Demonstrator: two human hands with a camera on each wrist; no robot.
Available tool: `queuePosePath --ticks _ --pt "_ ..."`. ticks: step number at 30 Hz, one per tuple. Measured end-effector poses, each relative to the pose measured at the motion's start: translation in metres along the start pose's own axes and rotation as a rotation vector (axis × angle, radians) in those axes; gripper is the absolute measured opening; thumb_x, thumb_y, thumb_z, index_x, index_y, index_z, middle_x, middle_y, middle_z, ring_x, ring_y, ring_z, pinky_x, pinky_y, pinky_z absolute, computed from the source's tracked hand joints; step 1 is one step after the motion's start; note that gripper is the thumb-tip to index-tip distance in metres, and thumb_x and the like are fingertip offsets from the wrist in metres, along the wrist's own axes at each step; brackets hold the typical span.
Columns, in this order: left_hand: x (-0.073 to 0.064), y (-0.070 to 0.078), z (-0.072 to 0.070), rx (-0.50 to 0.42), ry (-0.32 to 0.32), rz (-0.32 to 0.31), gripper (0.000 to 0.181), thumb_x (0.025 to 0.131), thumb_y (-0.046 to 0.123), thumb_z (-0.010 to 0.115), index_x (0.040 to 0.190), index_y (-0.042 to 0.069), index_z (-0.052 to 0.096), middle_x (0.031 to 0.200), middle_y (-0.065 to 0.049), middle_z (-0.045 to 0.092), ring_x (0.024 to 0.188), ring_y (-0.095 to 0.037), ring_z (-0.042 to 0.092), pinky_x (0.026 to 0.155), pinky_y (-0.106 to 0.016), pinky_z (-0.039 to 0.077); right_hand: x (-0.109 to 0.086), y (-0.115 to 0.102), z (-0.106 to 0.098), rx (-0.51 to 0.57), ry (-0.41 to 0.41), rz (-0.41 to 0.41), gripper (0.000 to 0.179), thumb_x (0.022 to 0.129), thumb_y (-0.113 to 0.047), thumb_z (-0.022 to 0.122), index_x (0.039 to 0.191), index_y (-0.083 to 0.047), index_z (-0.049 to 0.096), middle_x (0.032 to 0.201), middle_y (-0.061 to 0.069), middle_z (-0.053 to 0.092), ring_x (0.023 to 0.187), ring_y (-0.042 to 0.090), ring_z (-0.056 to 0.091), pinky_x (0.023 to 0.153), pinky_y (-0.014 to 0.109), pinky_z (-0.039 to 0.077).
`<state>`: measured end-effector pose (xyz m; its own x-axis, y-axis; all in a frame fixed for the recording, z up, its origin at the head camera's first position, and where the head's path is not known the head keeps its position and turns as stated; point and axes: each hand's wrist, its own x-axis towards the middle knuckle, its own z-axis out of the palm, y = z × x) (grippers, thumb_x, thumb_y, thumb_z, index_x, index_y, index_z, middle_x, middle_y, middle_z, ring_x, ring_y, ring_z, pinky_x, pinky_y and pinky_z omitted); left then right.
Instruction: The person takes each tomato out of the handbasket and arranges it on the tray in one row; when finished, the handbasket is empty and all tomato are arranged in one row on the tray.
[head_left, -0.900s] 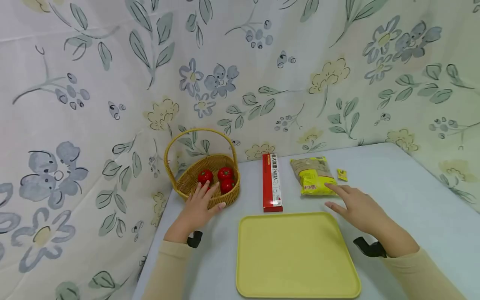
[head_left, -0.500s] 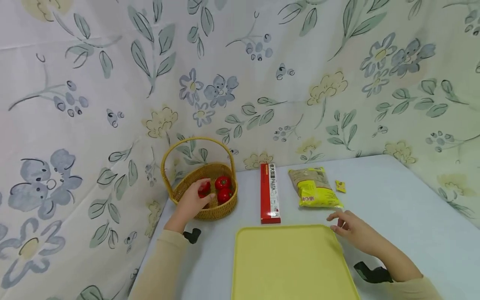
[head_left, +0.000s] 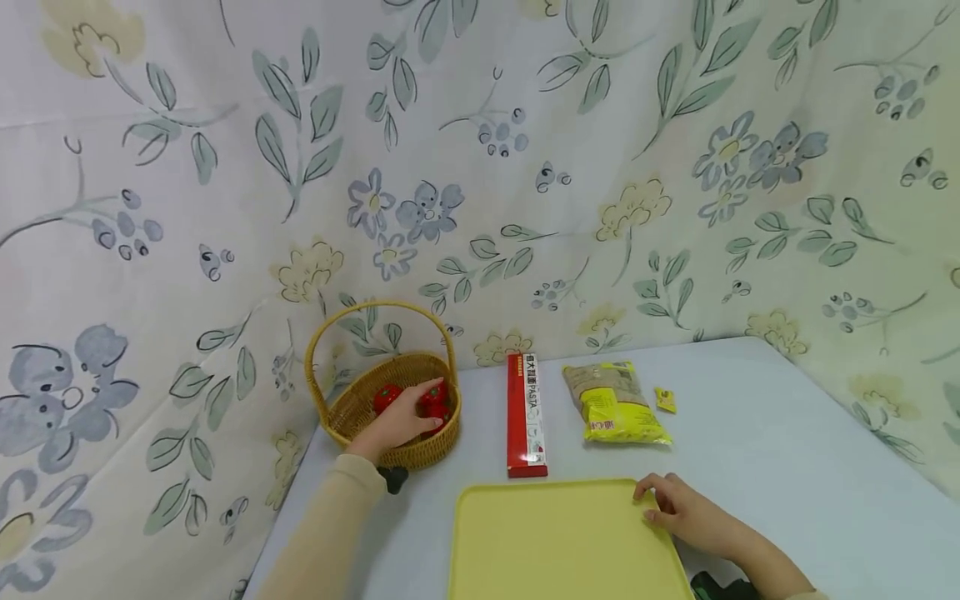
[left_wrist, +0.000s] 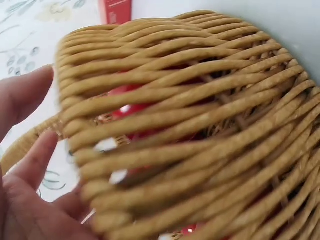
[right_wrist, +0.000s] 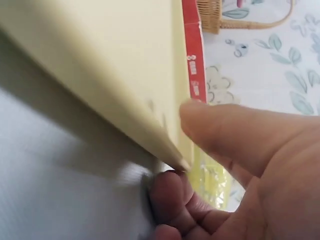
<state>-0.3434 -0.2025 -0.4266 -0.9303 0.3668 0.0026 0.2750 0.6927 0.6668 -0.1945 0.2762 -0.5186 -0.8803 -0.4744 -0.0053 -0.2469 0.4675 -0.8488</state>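
Note:
My left hand (head_left: 397,423) reaches into the wicker basket (head_left: 341,417). Its thumb and fingers are spread around the red tomatoes (head_left: 437,398) on the basket's right side. In the left wrist view the woven wall (left_wrist: 200,115) hides most of the tomatoes, and the fingers (left_wrist: 32,165) show past the rim. Another tomato (head_left: 385,397) lies further left inside. My right hand (head_left: 693,517), loosely curled, is at the far right corner of the yellow tray (head_left: 562,542). In the right wrist view its thumb and a fingertip lie on either side of that corner, apart from each other.
Behind the tray lies a red and white pasta box (head_left: 527,417). To its right are a yellow and brown bag (head_left: 617,404) and a small yellow packet (head_left: 665,400). A floral curtain (head_left: 480,167) stands behind the white table (head_left: 787,433).
My left hand has moved further into the basket, across to the right-hand tomatoes. My right hand has curled its fingers and come to the tray's corner. The head view has tilted up.

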Motion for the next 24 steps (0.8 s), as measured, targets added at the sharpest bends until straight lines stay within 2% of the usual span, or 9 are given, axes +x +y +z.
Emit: queuePosePath --ticks 5,9,12,16,20,24 --pt "0.002 -0.002 0.012 0.097 -0.030 -0.023 0.073 0.096 0.009 0.076 0.159 0.006 0.040 0.154 -0.024 0.047 0.143 -0.042 0.044 0.115 -0.060 0.038 -0.003 0.011 0.009 0.004 -0.022 0.049 0.021 0.106 -0.014 0.062 0.122 -0.004 0.053 0.096 0.007 0.043 0.077 0.014 0.042 0.062 0.030 0.038" --pt "0.006 -0.002 0.016 0.162 -0.038 -0.029 0.058 0.095 0.010 0.078 0.148 0.004 0.055 0.148 -0.024 0.051 0.139 -0.041 0.048 0.113 -0.057 0.042 -0.005 0.011 0.009 0.011 -0.021 0.075 0.024 0.106 -0.015 0.063 0.124 -0.003 0.052 0.100 0.008 0.044 0.080 0.017 0.042 0.063 0.032 0.037" --pt "0.007 -0.003 0.016 0.235 -0.031 -0.021 0.046 0.094 0.009 0.079 0.137 0.004 0.064 0.146 -0.025 0.051 0.136 -0.041 0.050 0.111 -0.055 0.045 -0.004 0.011 0.007 -0.033 -0.030 0.044 0.024 0.107 -0.018 0.061 0.124 -0.004 0.051 0.099 0.006 0.044 0.080 0.015 0.043 0.062 0.032 0.038" --pt "0.010 -0.005 0.015 0.321 -0.007 -0.019 0.043 0.092 0.007 0.080 0.133 0.007 0.067 0.143 -0.026 0.052 0.132 -0.041 0.054 0.107 -0.054 0.049 -0.001 0.011 0.003 -0.058 -0.025 0.003 0.024 0.107 -0.019 0.061 0.123 -0.004 0.051 0.097 0.005 0.043 0.079 0.013 0.043 0.062 0.031 0.038" --pt "0.012 -0.006 0.016 0.348 -0.002 -0.049 0.044 0.093 0.009 0.080 0.133 0.009 0.063 0.135 -0.020 0.062 0.127 -0.037 0.059 0.107 -0.053 0.049 0.001 0.010 0.001 -0.062 -0.014 -0.018 0.023 0.107 -0.016 0.062 0.123 -0.003 0.052 0.096 0.006 0.042 0.078 0.012 0.042 0.062 0.032 0.037" --pt "0.013 -0.008 0.017 0.315 0.004 -0.086 0.042 0.093 0.011 0.081 0.130 0.009 0.059 0.127 -0.016 0.068 0.119 -0.033 0.064 0.106 -0.052 0.050 0.003 0.009 0.000 -0.072 -0.010 -0.019 0.022 0.107 -0.014 0.061 0.124 -0.004 0.052 0.096 0.006 0.042 0.077 0.011 0.041 0.063 0.031 0.037"
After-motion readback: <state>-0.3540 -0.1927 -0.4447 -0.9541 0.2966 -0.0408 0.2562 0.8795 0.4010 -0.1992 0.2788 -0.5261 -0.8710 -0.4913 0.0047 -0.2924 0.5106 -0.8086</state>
